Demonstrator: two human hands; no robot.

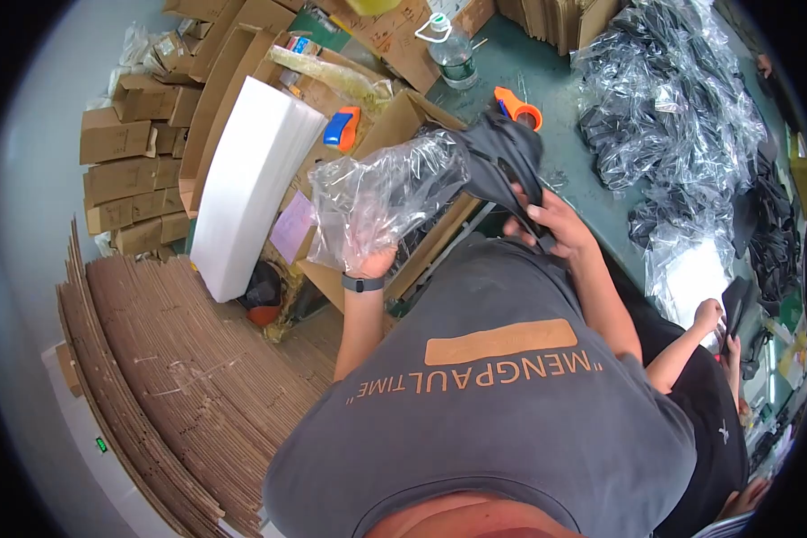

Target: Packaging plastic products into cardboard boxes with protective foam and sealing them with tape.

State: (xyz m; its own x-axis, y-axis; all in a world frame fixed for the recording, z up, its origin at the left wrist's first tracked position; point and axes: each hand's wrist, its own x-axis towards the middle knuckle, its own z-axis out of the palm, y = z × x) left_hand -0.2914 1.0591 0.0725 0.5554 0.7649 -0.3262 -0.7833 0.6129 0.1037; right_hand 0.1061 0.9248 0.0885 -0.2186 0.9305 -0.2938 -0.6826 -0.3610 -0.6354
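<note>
My left hand point(373, 258), with a dark band on its wrist, is closed on a clear plastic bag point(381, 193). The film covers part of its fingers. At its far right end the bag meets a black item point(502, 154) with a soft, folded body and a strap-like loop; its exact kind I cannot make out. My right hand point(560, 224) grips the lower part of this black item, fingers curled around its edge. Both hands are in front of my torso, over an open cardboard box point(448, 235).
A large heap of plastic-wrapped black items point(668, 99) covers the right of the green table point(560, 148). Nearby are an orange tape dispenser point(520, 108), a blue-orange one point(342, 128), a water bottle point(453, 54) and white foam sheets point(251, 179). A co-worker's hand point(708, 314) is at right.
</note>
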